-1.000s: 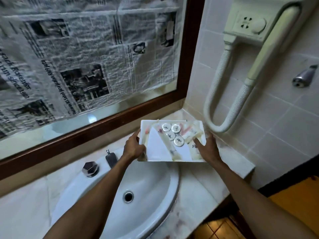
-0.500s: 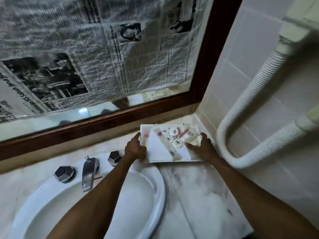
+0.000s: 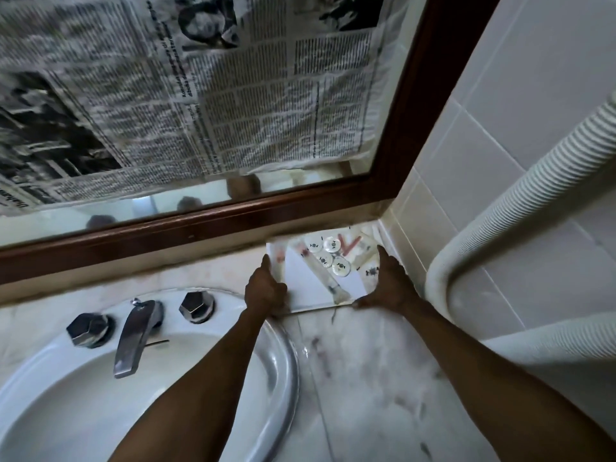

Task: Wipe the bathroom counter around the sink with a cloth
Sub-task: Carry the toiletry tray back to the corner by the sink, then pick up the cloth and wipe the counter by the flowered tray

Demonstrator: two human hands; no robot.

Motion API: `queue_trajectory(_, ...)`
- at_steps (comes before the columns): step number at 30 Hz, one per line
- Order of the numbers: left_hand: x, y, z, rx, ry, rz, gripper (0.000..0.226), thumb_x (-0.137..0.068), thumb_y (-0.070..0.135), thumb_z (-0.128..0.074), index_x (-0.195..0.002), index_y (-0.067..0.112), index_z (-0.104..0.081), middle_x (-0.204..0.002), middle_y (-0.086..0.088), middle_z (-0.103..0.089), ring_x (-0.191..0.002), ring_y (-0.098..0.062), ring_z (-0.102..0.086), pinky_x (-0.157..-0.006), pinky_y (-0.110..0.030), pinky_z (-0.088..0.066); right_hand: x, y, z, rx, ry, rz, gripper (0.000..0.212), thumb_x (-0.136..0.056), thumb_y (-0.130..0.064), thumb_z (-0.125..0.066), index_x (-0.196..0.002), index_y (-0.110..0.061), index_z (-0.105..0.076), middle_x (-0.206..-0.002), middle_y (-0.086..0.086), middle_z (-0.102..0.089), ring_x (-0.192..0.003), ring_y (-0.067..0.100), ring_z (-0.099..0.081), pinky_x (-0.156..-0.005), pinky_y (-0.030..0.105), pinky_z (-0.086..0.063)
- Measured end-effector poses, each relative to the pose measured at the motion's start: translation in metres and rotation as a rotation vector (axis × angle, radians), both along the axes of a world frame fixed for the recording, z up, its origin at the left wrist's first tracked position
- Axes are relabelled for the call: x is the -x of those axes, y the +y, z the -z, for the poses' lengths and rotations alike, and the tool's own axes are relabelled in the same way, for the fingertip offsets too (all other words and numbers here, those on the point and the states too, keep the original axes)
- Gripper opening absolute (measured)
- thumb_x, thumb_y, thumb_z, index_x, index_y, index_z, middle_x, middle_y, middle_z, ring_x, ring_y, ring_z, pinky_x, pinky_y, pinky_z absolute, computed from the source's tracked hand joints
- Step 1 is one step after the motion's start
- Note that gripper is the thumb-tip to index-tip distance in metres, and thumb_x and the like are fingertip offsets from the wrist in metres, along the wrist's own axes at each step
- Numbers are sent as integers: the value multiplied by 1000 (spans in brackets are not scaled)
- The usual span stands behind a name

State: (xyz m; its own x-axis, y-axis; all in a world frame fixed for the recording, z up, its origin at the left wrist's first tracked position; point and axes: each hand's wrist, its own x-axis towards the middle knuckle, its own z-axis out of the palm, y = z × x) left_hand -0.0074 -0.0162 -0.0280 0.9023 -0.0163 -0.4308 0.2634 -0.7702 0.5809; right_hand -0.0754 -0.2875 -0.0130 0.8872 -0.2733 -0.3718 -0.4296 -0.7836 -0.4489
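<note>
A white tray point(image 3: 308, 293) of small toiletries, with round caps and thin tubes, sits in the back right corner of the marble counter point(image 3: 373, 378), against the mirror frame and the tiled wall. My left hand point(image 3: 265, 290) grips the tray's left edge. My right hand point(image 3: 388, 283) holds its right edge, thumb along the front. The white oval sink point(image 3: 280, 361) lies to the left under my left forearm. No cloth is in view.
A chrome tap point(image 3: 135, 336) with two faceted knobs point(image 3: 196, 306) stands behind the basin. A wooden-framed mirror point(image 3: 410, 128) covered with newspaper point(image 3: 200, 95) fills the back. A ribbed white hair-dryer hose point(image 3: 473, 258) hangs on the right tiled wall.
Both hands carried the tray from above the sink down and back into the counter's rear right corner. The camera leaned in closer and lower.
</note>
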Motion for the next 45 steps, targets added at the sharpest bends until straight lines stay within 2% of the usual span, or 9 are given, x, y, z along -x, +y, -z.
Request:
queue_trajectory(3,-2,-8,2,43,12,-22,92,-78,34,-58,-160,13,-22,-129,-19,-64,-121,-40,-59,-94,-39,-47,-5,-6,-1,16,-13,9,158,-36,-55,-96,-157,-20,-1,-155,15,-30,-142,36,-33,-112,49,-35)
queue_trajectory(14,-17,-17,8,224,171,-26,90,-93,35,-68,-162,19,-12,-154,-16,-46,-135,-35,-51,-111,-38,-42,4,-11,4,74,-136,121,126,-60,-37,-93,-155,-6,-17,-155,16,-32,-143,33,-31,-116,39,-24)
queue_trajectory(18,-27,7,-6,192,176,77,83,-93,26,-67,-161,24,-18,-134,-24,-63,-126,-40,-58,-107,-43,-47,13,2,2,126,-214,146,101,-74,-20,-84,-152,-1,-23,-150,22,-38,-139,37,-35,-114,43,-28)
queue_trajectory(22,-20,43,-43,213,10,90,59,-97,22,-62,-152,17,-43,-108,-15,-73,-96,-35,-72,-84,-37,-54,9,41,-13,41,-314,166,79,-81,-10,-72,-148,-2,-31,-143,22,-46,-133,40,-43,-109,49,-36)
queue_trajectory(27,27,118,-96,242,-210,106,32,-98,23,-59,-130,20,-63,-101,0,-71,-77,-26,-73,-71,-33,-56,-14,140,-50,-180,-417,69,53,-84,-9,-70,-133,-1,-51,-131,20,-57,-125,37,-52,-105,40,-40)
queue_trajectory(31,79,205,-121,230,-300,27,30,-98,21,-57,-126,28,-65,-96,7,-72,-70,-11,-71,-61,-16,-51,-20,247,-77,-269,-457,-94,42,-83,-11,-70,-123,-4,-58,-125,15,-60,-116,32,-57,-99,39,-45)
queue_trajectory(35,137,315,-122,234,-333,-67,30,-95,32,-56,-123,30,-67,-96,4,-71,-78,-16,-70,-71,-34,-59,-6,362,-92,-363,-508,-246,38,-85,-15,-72,-120,-9,-60,-121,9,-64,-110,25,-60,-95,36,-48)
queue_trajectory(41,215,475,-111,159,-287,-233,28,-96,29,-55,-121,34,-66,-98,11,-69,-76,-13,-70,-67,-28,-49,43,529,-91,-467,-476,-402,27,-91,-24,-67,-116,-17,-60,-112,-4,-65,-92,14,-63,-79,20,-49)
queue_trajectory(45,250,559,-102,98,-280,-315,26,-96,26,-56,-120,31,-67,-93,11,-68,-76,-14,-67,-64,-27,-44,75,617,-76,-513,-381,-510,29,-92,-23,-65,-119,-16,-59,-120,2,-63,-97,19,-63,-88,39,-52)
